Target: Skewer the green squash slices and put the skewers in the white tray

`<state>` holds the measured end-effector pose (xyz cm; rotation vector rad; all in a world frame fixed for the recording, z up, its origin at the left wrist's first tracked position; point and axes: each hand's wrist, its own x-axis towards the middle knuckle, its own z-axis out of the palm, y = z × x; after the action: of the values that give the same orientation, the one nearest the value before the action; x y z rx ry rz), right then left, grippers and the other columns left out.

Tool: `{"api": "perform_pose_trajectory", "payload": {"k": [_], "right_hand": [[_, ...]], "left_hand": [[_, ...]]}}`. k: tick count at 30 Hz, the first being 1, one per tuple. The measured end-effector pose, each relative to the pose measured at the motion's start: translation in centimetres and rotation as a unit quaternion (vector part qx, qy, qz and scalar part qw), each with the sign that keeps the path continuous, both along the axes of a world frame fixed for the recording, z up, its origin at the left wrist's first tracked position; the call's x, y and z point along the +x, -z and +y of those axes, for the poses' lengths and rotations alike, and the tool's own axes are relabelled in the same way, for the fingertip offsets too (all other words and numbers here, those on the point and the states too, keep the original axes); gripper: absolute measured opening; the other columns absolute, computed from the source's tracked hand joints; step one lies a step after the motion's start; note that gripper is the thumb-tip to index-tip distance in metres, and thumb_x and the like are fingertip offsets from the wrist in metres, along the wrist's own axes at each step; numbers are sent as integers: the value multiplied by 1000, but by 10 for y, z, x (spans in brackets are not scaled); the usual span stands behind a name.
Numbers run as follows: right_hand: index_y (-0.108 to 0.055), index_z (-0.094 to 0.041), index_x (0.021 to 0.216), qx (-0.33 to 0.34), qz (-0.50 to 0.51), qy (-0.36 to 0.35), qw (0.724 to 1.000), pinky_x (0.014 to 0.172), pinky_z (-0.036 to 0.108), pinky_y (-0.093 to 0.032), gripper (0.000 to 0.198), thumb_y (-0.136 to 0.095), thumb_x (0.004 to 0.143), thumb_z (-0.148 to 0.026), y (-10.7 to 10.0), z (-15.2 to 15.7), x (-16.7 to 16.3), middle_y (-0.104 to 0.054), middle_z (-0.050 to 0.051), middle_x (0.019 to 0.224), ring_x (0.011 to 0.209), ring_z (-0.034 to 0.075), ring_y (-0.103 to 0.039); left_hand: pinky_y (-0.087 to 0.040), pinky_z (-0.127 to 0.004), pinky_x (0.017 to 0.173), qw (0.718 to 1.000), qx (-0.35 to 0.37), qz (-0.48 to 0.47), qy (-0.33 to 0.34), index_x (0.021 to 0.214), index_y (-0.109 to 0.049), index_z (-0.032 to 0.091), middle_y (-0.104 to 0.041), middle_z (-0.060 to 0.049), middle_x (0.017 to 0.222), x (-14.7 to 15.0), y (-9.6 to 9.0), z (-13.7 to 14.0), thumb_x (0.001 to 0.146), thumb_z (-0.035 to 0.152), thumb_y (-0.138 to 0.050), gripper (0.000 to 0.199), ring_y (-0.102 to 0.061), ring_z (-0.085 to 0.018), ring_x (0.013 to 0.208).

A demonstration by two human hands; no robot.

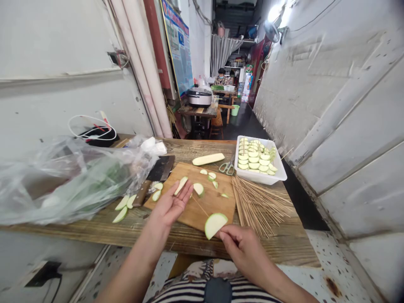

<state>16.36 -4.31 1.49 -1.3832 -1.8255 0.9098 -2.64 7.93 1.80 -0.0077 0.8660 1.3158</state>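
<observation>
My right hand (244, 244) is closed at the near end of a thin bamboo skewer (201, 206). A half-round, green-rimmed zucchini slice (216, 224) is threaded on that skewer, close to my fingertips. The skewer's far end points up and left toward my left hand (175, 204), which is turned palm up. Another pale zucchini slice (181, 185) sits between its thumb and fingers. Under both hands lies a wooden cutting board (189, 216), where a thick zucchini piece (198, 189) and several small offcuts (212, 176) rest.
A white tray (279, 174) of skewered slices stands at the back right, above a fanned pile of bamboo skewers (257, 206). Scissors (227, 168) and a long peeled zucchini piece (208, 159) lie behind the board. Leftward are a cleaver (160, 167) and a plastic bag (78, 185).
</observation>
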Motion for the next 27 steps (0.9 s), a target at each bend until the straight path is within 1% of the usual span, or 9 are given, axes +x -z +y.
{"api": "perform_pose_trajectory", "payload": {"k": [6, 11, 16, 20, 27], "right_hand": [[-64, -15, 72, 4, 8, -8, 1000, 51, 19, -31, 28, -43, 90, -21, -1, 5, -2, -53, -3, 59, 54, 10, -45], [-63, -15, 72, 4, 8, -4, 1000, 52, 20, -32, 29, -43, 91, -22, 1, 6, -2, -52, -3, 59, 55, 10, -44], [-62, -15, 70, 0, 4, 1, 1000, 51, 20, -30, 29, -42, 90, -23, 3, 6, -1, -51, -3, 59, 54, 10, -43], [-61, -15, 69, -8, 7, -1, 1000, 51, 20, -30, 30, -42, 91, -24, 3, 5, -1, -49, -3, 59, 55, 10, -42], [-63, -15, 71, -9, 19, 4, 1000, 51, 20, -30, 30, -43, 90, -25, 6, 4, 0, -51, -3, 59, 54, 10, -43]], "left_hand": [[-59, -34, 74, 1000, 2, -2, 2, 99, -60, 10, -70, -13, 89, 3, 3, -1, 85, 7, -47, 19, -68, -19, 84], [-59, -32, 72, 1000, 2, 4, 9, 96, -61, 10, -70, -13, 88, 6, 3, -1, 85, 7, -47, 17, -69, -19, 83], [-59, -32, 72, 1000, 3, 7, 14, 99, -61, 11, -70, -12, 90, 8, 4, 0, 85, 8, -47, 20, -68, -19, 86], [-59, -30, 72, 1000, 2, 12, 15, 98, -61, 11, -70, -13, 90, 9, 4, 0, 85, 7, -47, 19, -68, -19, 86], [-59, -30, 72, 1000, 4, 11, 14, 98, -61, 11, -70, -13, 91, 11, 3, -2, 85, 8, -48, 19, -68, -20, 88]]}}
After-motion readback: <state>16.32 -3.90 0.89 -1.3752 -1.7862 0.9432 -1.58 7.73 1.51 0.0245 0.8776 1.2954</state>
